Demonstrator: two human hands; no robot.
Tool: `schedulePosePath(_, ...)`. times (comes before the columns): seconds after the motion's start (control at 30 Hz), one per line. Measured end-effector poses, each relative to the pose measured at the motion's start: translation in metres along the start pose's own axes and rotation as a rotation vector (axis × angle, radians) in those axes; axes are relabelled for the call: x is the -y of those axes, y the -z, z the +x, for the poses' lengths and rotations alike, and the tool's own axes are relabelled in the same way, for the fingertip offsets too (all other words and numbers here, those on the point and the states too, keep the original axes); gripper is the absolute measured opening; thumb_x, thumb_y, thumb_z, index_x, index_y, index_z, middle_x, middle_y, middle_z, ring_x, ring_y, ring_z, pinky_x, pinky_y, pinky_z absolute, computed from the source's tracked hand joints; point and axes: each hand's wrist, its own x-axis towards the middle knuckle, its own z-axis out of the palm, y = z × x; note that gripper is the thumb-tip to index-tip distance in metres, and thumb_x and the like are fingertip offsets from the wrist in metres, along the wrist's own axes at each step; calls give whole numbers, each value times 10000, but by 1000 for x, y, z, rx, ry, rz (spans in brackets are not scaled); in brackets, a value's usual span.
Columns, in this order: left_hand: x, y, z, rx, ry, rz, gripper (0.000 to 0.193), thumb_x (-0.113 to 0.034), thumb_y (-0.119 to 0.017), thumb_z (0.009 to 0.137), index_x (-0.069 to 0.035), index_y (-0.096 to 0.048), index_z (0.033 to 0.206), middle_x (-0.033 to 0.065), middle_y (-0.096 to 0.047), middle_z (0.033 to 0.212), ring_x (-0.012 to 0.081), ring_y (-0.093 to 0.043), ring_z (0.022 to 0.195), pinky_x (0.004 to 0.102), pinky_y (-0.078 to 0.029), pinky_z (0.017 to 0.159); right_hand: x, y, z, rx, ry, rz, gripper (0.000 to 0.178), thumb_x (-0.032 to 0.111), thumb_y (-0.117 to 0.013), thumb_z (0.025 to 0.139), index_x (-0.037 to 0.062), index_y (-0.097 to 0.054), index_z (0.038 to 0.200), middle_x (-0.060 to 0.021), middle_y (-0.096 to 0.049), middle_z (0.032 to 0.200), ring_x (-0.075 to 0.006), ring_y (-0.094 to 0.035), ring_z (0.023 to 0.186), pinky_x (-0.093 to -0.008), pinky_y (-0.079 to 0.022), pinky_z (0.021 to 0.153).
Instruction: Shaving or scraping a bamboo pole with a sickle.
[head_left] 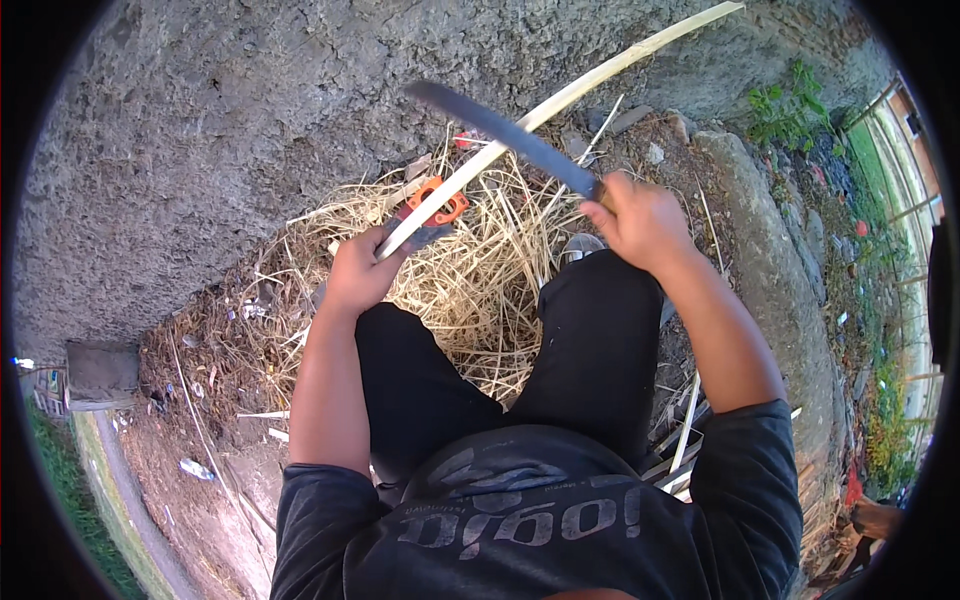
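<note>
The shirt (540, 555) lies nearest. The left grip (362, 272) closes round the strip (580, 90), which slants above shavings (470, 290); the right grip (642, 220) clasps the knife (545, 157). Shallow strokes away from the left grip seem safest.

Brown dirt ground (155, 435) bears a tangled heap of pale shavings (468, 290) and a clear plastic scrap (196, 469).
</note>
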Motion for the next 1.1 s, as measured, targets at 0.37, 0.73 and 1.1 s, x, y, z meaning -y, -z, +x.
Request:
schedulePosePath(0.37,-2,2,-3,-75,-30,56,212,-209,-724,833,-10,-653,853,144,-641,692,236,-615,616,374,-469,609,-59,35,1,-237,-327,-189,397,457,-549,971,62,-575,949,-140,-637,672,-368,-654,625,-490,-500,569)
schedulePosePath(0.73,-1,-4,3,-47,-18,94,245,-248,-710,848,-9,-680,896,146,-649,697,244,-617,617,383,-477,615,-6,24,-20,-196,-26,88,343,379,-654,905,68,-602,1040,-134,-644,695,-372,-638,619,-472,-496,569)
schedulePosePath(1.1,6,-3,2,35,-74,-29,305,-288,-726,870,9,-672,915,123,-631,663,207,-587,583,368,-475,593,-33,-5,-13,-134,-99,-20,410,496,-600,926,95,-539,865,-111,-619,651,-346,-638,607,-484,-505,578)
